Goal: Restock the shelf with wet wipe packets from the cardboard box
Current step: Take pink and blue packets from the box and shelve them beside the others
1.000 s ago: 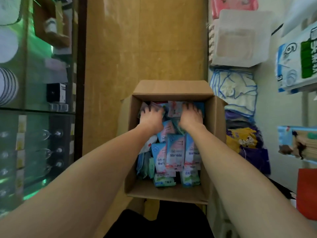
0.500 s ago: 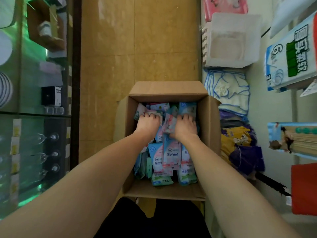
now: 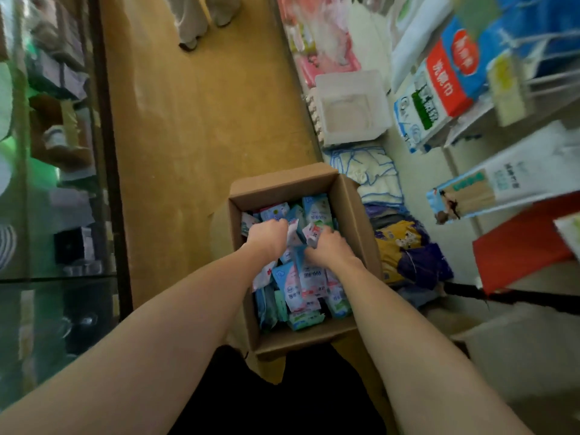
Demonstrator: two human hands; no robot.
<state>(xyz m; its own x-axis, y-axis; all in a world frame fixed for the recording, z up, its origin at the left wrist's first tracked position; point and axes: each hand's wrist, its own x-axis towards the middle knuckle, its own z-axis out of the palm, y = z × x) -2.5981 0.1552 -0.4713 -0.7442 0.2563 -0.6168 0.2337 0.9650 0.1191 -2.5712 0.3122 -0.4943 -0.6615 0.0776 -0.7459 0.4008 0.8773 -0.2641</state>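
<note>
While both hands (image 3: 295, 243) clutch wet wipe packets (image 3: 299, 237), deep inside cardboard box (image 3: 351, 208)

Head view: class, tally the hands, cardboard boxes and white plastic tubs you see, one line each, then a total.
Hands, gripping wet wipe packets: 2 (left hand, right hand)
Cardboard box: 1
White plastic tub: 1
Total: 4

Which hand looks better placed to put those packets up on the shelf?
Probably the right hand: the shelf stands on that side, and it already grips wet wipe packets in the cardboard box.
</note>
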